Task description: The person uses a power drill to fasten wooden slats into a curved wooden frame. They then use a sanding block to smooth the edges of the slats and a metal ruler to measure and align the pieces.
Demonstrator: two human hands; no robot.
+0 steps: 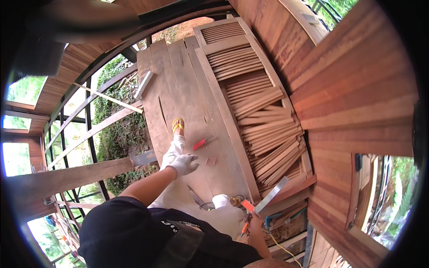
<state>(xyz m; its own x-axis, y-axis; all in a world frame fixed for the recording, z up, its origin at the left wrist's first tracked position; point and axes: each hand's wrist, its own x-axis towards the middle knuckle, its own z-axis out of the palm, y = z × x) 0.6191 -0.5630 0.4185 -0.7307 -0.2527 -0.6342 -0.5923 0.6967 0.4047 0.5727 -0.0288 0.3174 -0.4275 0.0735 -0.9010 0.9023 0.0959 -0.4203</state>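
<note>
Outdoors, gloved left hand [184, 163] hovering spread above plank decking [178, 89], right hand [254, 221] gripping orange-handled tool [246, 217] beside louvred shutter [254, 102]; best steadied first.

The bare planks [178, 85] run open toward twelve o'clock, broken only by a red tool [199, 144] and a small wood block [210, 161] lying just past the gloved left hand [184, 163]. At three o'clock the louvred shutter frame [223, 107] and its loose slats [268, 134] block any pass. At nine o'clock the platform ends at a railing [89, 129]. A metal bar [271, 195] crosses near the right hand [255, 219].
</note>
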